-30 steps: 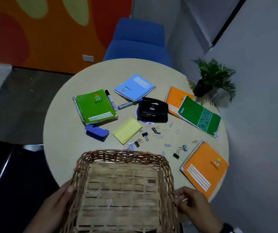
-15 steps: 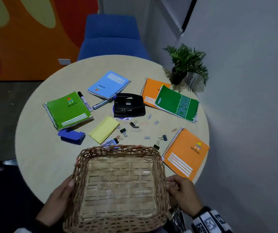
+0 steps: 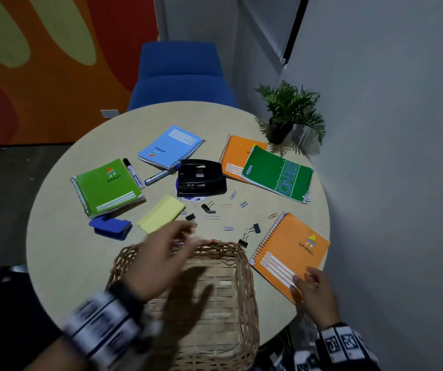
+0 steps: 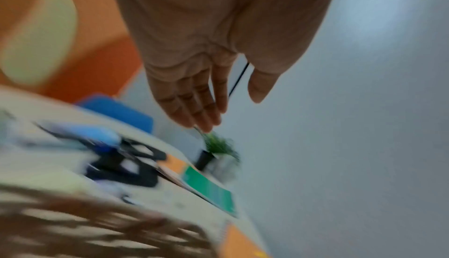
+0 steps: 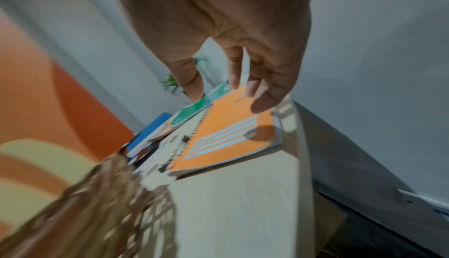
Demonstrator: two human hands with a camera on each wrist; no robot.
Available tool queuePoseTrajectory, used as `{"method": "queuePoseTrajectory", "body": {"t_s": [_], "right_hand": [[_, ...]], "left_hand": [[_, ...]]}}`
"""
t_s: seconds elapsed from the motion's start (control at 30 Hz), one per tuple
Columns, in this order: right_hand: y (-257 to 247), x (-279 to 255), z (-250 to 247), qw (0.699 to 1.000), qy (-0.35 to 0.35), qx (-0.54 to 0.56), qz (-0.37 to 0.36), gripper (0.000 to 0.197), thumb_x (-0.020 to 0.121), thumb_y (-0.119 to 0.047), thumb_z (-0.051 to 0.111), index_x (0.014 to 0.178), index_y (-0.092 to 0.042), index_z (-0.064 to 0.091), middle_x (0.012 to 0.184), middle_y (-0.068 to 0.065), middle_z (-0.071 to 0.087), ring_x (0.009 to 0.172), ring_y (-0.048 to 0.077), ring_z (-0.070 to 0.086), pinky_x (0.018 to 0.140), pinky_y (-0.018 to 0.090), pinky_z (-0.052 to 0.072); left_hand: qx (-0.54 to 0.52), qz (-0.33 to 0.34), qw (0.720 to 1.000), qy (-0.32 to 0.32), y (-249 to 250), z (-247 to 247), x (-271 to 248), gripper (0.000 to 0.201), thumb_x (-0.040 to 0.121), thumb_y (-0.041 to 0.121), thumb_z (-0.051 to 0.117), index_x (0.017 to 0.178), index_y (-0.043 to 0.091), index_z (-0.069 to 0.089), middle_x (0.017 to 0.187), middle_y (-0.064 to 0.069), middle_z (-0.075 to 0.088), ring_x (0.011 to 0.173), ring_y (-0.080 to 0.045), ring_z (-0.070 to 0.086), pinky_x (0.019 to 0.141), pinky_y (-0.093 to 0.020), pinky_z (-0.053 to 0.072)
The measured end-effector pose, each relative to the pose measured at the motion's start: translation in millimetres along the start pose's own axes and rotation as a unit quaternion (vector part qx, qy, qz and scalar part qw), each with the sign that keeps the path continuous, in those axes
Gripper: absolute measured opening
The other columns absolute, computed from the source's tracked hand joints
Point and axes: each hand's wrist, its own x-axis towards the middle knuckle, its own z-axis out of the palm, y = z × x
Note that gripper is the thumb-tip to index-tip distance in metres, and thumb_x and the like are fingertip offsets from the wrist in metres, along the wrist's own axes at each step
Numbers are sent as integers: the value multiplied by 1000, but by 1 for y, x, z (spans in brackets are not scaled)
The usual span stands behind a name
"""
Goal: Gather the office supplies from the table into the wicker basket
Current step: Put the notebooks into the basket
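Head view blurs the left hand [image 3: 161, 259] over the wicker basket [image 3: 244, 285]; its wrist view shows straight, empty fingers. Right hand [image 5: 243, 51], fingers spread, reaches over the orange notebook [image 5: 226, 133].

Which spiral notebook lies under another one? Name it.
The far orange notebook by the potted plant; the green steno pad overlaps it. The other notebooks lie uncovered.

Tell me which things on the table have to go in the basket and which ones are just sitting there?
Go in the wicker basket:
notebooks, like the near orange notebook
two markers
hole punch
yellow sticky notes
blue stapler
binder clips and paper clips

Just sitting there:
potted plant
blue chair
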Motion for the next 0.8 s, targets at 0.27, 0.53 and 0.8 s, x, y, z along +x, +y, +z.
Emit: {"method": "queuePoseTrajectory", "body": {"t_s": [0.27, 0.53, 0.8], "right_hand": [[13, 39, 8, 984, 90, -135, 75, 93, 73, -43, 78, 144, -6, 31, 147, 22, 35, 132, 41, 37, 104, 51, 38], [40, 54, -14, 998, -34, -42, 35, 54, 82, -12, 73, 131, -7, 51, 129, 19, 60, 116, 36, 55, 100, 48, 44], [13, 16, -64, 995, 1, -81, -58, 35, 94, -9, 53, 129, -6, 51, 122, 22, 61, 108, 36, 58, 85, 38, 43]], "left_hand": [[127, -179, 945, -241, 46, 223, 115, 54, 94, 36, 45, 137, 5, 37, 139, -18, 46, 121, -35, 51, 100, -44, 45], [227, -241, 922, -198, 23, 262, 111, 47, 89, 27, 55, 129, 9, 38, 133, -17, 41, 124, -34, 42, 98, -43, 42], [73, -148, 964, -207, 53, 202, 65, 30, 92, 18, 53, 121, 11, 54, 116, -9, 58, 107, -26, 56, 97, -36, 43]]}}
